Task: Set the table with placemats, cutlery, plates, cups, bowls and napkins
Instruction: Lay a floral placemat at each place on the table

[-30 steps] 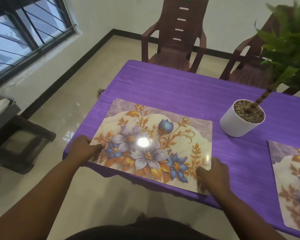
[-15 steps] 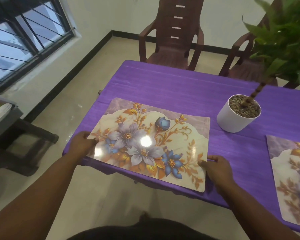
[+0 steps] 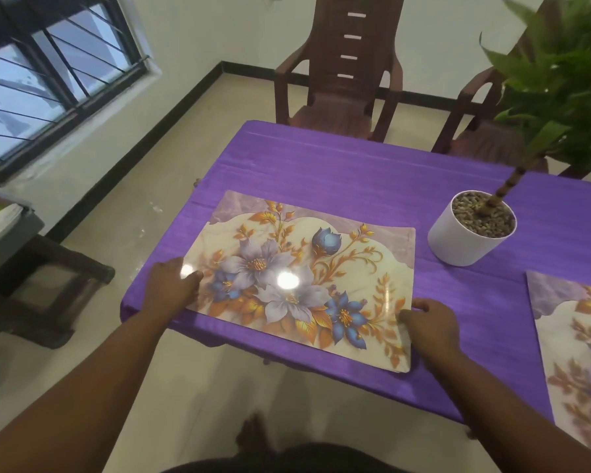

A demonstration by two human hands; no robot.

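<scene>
A floral placemat (image 3: 307, 278) lies flat on the purple tablecloth (image 3: 338, 169), near the table's left end and close to its near edge. My left hand (image 3: 171, 286) holds the mat's left edge, with the thumb lying on top of it. My right hand (image 3: 430, 320) pinches the right edge close to the near right corner. A second floral placemat (image 3: 580, 339) lies further right and is cut off by the frame. No cutlery, plates, cups, bowls or napkins are in view.
A white pot (image 3: 458, 244) with a leafy plant stands just right of the mat's far corner. Two brown plastic chairs (image 3: 342, 83) (image 3: 485, 141) stand at the far side. A dark low stand (image 3: 38, 285) is on the floor to the left, under a window.
Both hands have slid the placemat further onto the table. It overhung the near edge before and now lies wholly on the cloth.
</scene>
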